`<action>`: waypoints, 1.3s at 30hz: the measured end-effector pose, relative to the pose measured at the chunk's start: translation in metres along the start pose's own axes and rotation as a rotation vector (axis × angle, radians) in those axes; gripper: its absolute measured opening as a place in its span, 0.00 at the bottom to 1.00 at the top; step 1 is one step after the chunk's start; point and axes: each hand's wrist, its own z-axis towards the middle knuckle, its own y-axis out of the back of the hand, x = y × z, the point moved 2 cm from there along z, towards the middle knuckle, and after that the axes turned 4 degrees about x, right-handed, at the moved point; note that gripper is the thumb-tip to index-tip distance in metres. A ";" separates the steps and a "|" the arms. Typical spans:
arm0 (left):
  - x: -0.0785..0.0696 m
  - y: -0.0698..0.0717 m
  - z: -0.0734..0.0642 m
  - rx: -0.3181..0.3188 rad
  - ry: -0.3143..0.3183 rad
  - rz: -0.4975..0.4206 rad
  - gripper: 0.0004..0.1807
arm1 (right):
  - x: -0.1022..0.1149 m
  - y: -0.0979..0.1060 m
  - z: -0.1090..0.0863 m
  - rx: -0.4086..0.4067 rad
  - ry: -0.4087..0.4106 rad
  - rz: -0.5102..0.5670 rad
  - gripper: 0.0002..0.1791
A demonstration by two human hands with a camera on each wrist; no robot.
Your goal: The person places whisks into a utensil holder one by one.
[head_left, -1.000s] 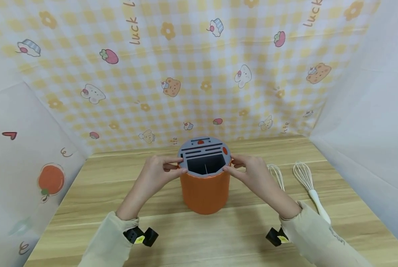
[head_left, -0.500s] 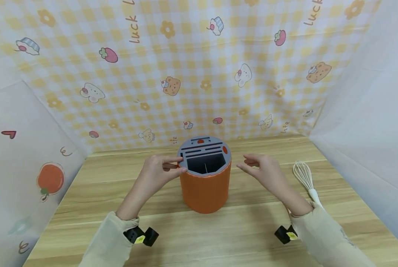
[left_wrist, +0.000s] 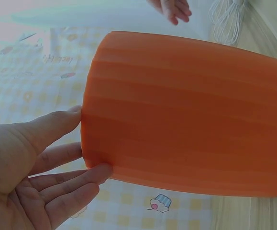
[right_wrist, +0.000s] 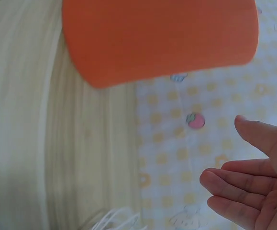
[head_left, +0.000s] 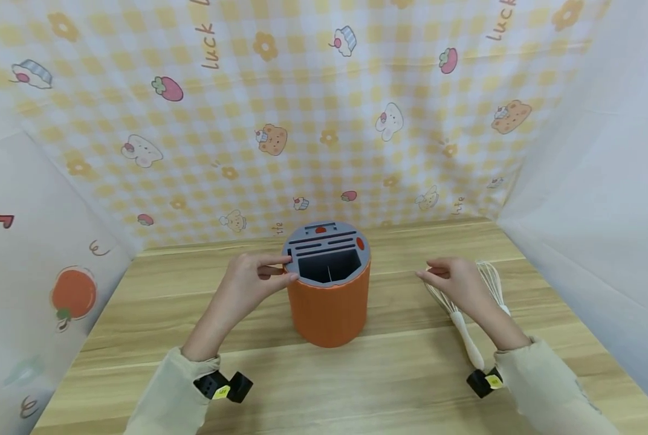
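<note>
A person's left hand (head_left: 250, 278) rests at the rim of a round orange holder (head_left: 329, 317), its thumb and index finger spread apart, their tips touching the rim's left side. The left wrist view shows another fingertip against the holder's outer wall. The right hand (head_left: 457, 281) hangs in the air to the right of the holder, holding nothing, with a gap between thumb and fingers.

The holder stands upright on a wood-grain table (head_left: 389, 374), near its back edge. Its grey top (head_left: 324, 246) carries several narrow slots, two small orange-red patches and, toward the person, a dark, wide opening (head_left: 346, 264) with a thin upright line inside.

Below the right hand, well apart from the holder, a whisk (head_left: 468, 344) lies on the table, its pale handle pointing toward the person. A second whisk (head_left: 492, 281) lies just beside it, farther right, partly hidden by the hand and forearm.

Pale sleeves (head_left: 166, 393) cover both forearms, and a black device with a yellow label sits at each wrist. Behind the table hangs a yellow-and-white checked cloth (head_left: 324, 90) printed with bears, cupcakes, strawberries and flowers; white sheeting (head_left: 601, 133) closes in both sides.
</note>
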 end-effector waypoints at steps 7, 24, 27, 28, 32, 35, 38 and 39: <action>0.002 0.002 -0.001 0.003 0.002 -0.002 0.20 | -0.022 0.001 -0.007 0.026 -0.012 0.022 0.26; 0.002 0.002 0.000 -0.002 0.008 -0.011 0.20 | -0.059 -0.002 -0.034 0.061 -0.094 -0.026 0.25; 0.002 0.003 0.000 -0.002 0.010 -0.017 0.20 | -0.063 -0.002 -0.038 0.054 -0.086 -0.037 0.23; 0.002 0.003 0.000 -0.002 0.012 -0.018 0.20 | -0.064 -0.003 -0.040 0.056 -0.083 -0.039 0.22; 0.002 0.003 0.000 -0.004 0.021 -0.019 0.20 | -0.069 -0.004 -0.046 0.091 -0.104 -0.027 0.23; 0.001 0.002 0.000 -0.005 0.023 -0.017 0.20 | -0.072 -0.005 -0.050 0.123 -0.134 -0.035 0.24; 0.000 0.000 0.000 -0.001 0.018 -0.018 0.19 | -0.076 -0.007 -0.054 0.136 -0.144 -0.062 0.23; 0.000 0.000 -0.001 -0.001 0.019 -0.019 0.19 | -0.077 -0.008 -0.055 0.134 -0.142 -0.069 0.22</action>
